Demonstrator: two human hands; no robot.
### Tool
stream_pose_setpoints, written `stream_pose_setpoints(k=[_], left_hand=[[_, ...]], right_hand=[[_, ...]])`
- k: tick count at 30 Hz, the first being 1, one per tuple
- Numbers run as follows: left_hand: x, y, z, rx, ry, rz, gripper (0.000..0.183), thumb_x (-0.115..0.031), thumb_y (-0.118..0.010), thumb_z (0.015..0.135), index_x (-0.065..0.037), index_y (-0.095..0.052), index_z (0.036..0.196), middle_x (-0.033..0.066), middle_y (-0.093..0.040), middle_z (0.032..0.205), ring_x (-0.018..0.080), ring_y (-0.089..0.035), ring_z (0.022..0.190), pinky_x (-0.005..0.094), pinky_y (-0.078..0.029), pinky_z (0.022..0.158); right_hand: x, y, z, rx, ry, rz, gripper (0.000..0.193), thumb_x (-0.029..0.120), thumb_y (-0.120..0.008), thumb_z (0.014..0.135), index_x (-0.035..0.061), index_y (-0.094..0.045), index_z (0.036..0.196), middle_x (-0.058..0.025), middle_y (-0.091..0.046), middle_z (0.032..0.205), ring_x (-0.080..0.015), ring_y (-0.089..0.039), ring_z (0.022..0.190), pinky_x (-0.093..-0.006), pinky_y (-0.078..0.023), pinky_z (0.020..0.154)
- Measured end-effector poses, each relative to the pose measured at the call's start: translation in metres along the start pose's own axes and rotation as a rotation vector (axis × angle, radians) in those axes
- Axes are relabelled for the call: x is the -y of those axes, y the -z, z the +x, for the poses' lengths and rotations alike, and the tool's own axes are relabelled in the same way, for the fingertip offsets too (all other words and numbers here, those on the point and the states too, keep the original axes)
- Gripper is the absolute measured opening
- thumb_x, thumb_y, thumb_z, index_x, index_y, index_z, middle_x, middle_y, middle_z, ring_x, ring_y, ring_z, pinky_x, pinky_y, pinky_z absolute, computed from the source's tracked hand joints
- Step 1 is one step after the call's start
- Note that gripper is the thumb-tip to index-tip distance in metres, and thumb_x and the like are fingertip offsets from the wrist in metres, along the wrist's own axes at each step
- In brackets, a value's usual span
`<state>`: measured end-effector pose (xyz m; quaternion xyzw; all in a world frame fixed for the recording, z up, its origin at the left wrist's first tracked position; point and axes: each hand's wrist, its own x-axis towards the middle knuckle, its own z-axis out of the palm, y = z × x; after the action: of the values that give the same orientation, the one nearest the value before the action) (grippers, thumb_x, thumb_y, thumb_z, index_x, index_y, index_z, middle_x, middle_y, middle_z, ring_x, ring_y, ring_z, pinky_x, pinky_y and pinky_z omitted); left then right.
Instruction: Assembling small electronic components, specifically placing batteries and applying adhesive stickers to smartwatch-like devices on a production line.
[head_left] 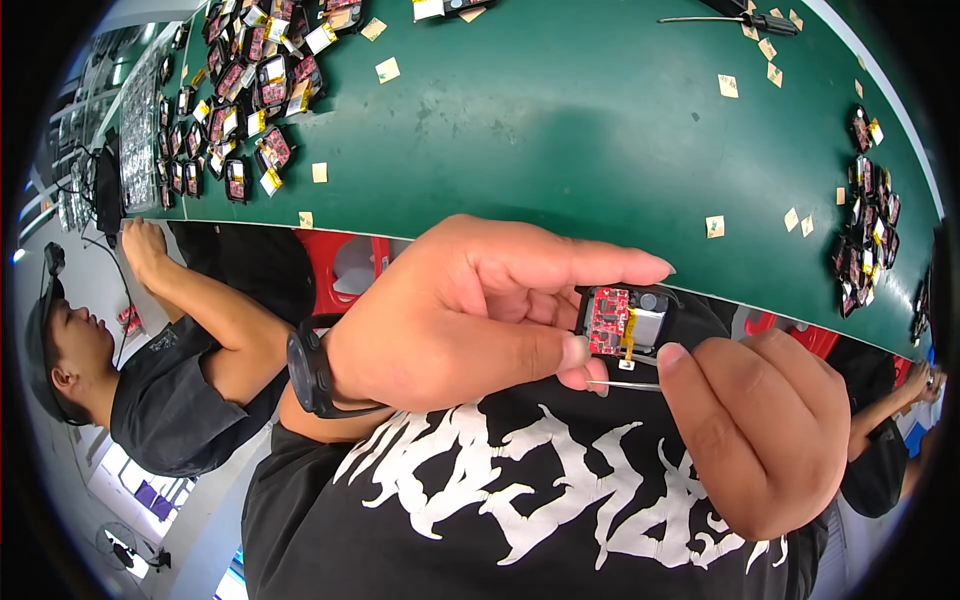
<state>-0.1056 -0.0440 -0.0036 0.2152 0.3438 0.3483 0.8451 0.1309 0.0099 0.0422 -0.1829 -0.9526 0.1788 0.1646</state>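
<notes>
My left hand (450,310), a dark watch (312,372) on its wrist, holds a small black device case (652,297) by its edges between thumb and fingers. Inside the case sit a red circuit board (608,318) and a silver battery cell (648,326), with yellow tape and a small white connector (627,365) at the lower edge. My right hand (765,430) is closed around a thin pointed metal tool (630,385). Its tip lies just below the connector, pointing left. The rest of that tool is hidden in my fingers, so its kind cannot be made out.
On the green table (480,130), many similar open devices (270,85) are piled at the far left, with another cluster (868,230) at right. Small paper squares (388,70) lie scattered. A black-handled tool (770,22) rests at the far edge. A co-worker (180,350) sits at left.
</notes>
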Motion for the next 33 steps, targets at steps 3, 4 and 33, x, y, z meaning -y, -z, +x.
stream_pose_setpoints(k=[3,4,33], left_hand=[[0.002,-0.001,-0.004,-0.032,0.002,0.006,0.052,0.018,-0.054,0.091,0.012,-0.047,0.142,0.0184,-0.068,0.115,0.0182,-0.071,0.094,0.0285,-0.058,0.082],[0.002,0.000,-0.004,-0.032,0.001,0.007,0.052,0.018,-0.054,0.091,0.012,-0.047,0.142,0.0184,-0.068,0.115,0.0182,-0.071,0.094,0.0285,-0.058,0.082],[0.002,-0.011,-0.006,-0.184,-0.276,0.299,0.044,0.016,-0.046,0.092,0.011,-0.056,0.134,0.0191,-0.069,0.113,0.0137,-0.071,0.088,0.0240,-0.058,0.078]], right_hand=[[-0.004,-0.002,0.001,0.033,0.045,0.042,0.043,0.005,-0.070,0.056,-0.0105,-0.069,0.096,-0.0140,-0.061,0.077,-0.0213,-0.052,0.055,-0.0299,-0.040,0.046],[-0.005,-0.002,0.001,0.039,0.052,0.056,0.043,0.005,-0.070,0.056,-0.0111,-0.069,0.096,-0.0144,-0.061,0.077,-0.0213,-0.051,0.055,-0.0297,-0.039,0.045],[-0.013,-0.006,-0.018,-0.135,-0.277,0.373,0.037,-0.010,-0.078,0.059,-0.0040,-0.070,0.094,-0.0131,-0.063,0.080,-0.0221,-0.056,0.060,-0.0316,-0.041,0.048]])
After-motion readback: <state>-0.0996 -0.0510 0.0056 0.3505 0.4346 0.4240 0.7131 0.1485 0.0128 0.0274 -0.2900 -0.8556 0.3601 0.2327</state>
